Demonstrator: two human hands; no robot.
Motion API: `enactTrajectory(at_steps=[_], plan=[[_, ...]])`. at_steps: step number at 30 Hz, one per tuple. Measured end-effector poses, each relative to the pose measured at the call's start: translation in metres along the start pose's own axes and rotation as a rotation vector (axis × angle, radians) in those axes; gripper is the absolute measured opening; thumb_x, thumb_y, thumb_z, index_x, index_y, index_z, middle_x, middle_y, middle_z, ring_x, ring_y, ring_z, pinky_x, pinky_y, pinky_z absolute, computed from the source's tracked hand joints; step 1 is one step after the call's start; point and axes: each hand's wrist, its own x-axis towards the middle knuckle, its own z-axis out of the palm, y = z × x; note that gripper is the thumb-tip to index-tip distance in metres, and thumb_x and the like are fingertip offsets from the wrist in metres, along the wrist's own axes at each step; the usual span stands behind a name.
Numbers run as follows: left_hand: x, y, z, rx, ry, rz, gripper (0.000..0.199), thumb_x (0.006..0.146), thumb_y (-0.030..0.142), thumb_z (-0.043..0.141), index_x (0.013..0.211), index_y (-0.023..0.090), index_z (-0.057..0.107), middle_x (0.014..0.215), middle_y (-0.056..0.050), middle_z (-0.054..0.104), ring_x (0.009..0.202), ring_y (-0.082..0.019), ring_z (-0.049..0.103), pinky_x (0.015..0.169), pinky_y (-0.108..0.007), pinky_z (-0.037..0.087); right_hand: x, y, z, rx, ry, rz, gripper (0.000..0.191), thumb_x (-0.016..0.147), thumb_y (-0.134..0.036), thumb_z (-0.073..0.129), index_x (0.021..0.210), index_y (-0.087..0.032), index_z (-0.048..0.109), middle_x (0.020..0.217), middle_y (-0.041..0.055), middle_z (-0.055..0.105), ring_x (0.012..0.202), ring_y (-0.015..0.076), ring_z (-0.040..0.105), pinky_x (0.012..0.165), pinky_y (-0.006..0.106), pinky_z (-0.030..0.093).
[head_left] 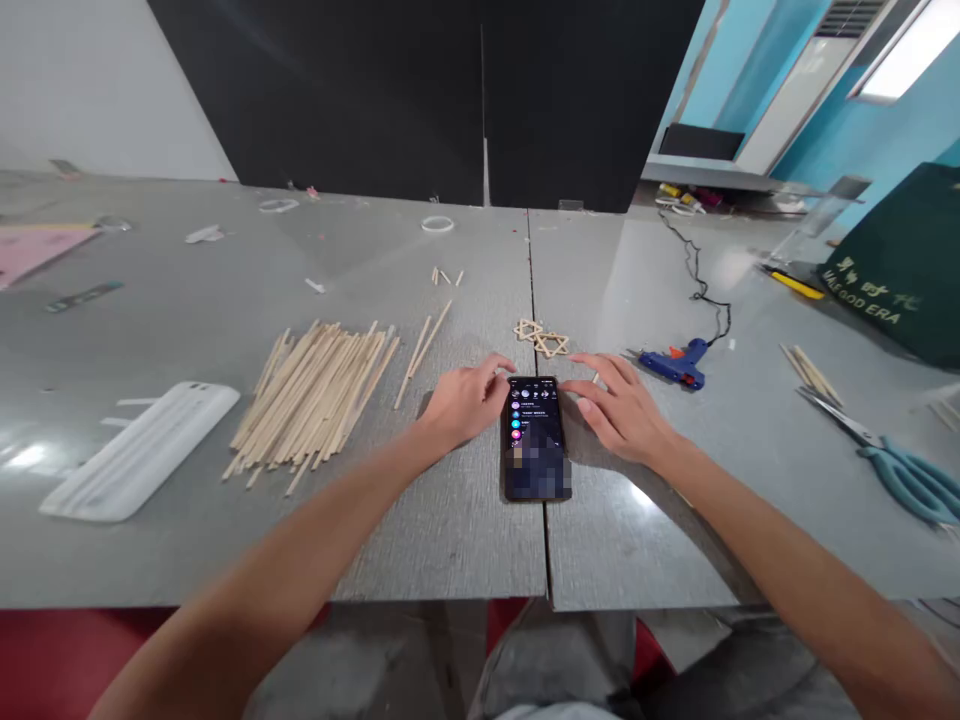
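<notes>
A smartphone (535, 425) with a lit dark screen lies flat on the table between my hands. My left hand (466, 402) is at its upper left edge, fingers bent and apart, holding nothing. On the other side my right hand (621, 408) rests with spread fingers, its index fingertip close to the phone's upper right edge. Just beyond the phone lie two small star shapes made of wooden sticks, one star (552, 345) overlapping the other star (527, 329). Part of a thin stick (596, 378) shows beside my right fingers.
Left of me lies a big pile of wooden sticks (315, 400) beside a white plastic packet (142, 450). Two loose sticks (424, 352) lie nearer the middle. To the right are a blue glue gun (675, 364) with a black cord, scissors (892, 460) and a yellow cutter (795, 284).
</notes>
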Motion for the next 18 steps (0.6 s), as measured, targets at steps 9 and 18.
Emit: enactTrajectory(at_steps=[9, 18], plan=[[0.0, 0.001, 0.0, -0.004, 0.002, 0.011, 0.031, 0.1, 0.023, 0.047, 0.121, 0.019, 0.069, 0.059, 0.005, 0.056, 0.052, -0.013, 0.048, 0.06, -0.028, 0.032, -0.005, -0.036, -0.008, 0.094, -0.004, -0.033, 0.037, 0.113, -0.034, 0.037, 0.129, -0.02, 0.068, 0.15, 0.0138, 0.055, 0.136, 0.0311, 0.049, 0.116, 0.056, 0.042], [0.001, 0.0, 0.001, -0.018, -0.008, -0.004, 0.032, 0.1, 0.024, 0.046, 0.122, 0.019, 0.069, 0.06, 0.005, 0.056, 0.053, -0.013, 0.048, 0.062, -0.028, 0.033, -0.011, -0.034, -0.005, 0.108, -0.031, -0.029, 0.039, 0.114, -0.034, 0.036, 0.124, -0.022, 0.072, 0.148, 0.0127, 0.056, 0.136, 0.0307, 0.049, 0.116, 0.058, 0.042]])
